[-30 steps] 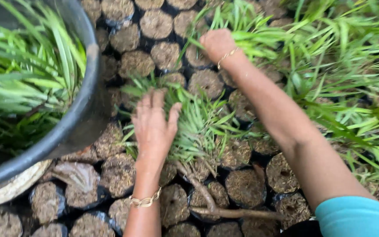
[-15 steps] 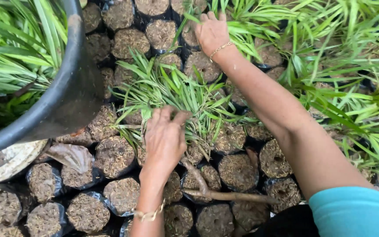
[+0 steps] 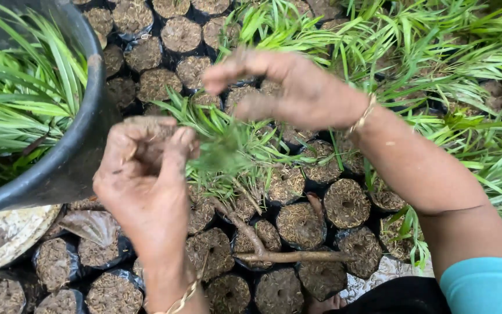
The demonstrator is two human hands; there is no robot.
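Both hands have risen above the seedling clump (image 3: 228, 148); left hand (image 3: 146, 186) pinches soft, light blades; right hand (image 3: 297, 87) half-curled, empty

Green seedlings (image 3: 228, 151) with thin striped blades; brown husk fill in black bags (image 3: 297, 224); a black tub (image 3: 82, 145); a pale brown stick (image 3: 286, 256); a turquoise sleeve (image 3: 483, 285); gold bracelets (image 3: 362, 116).
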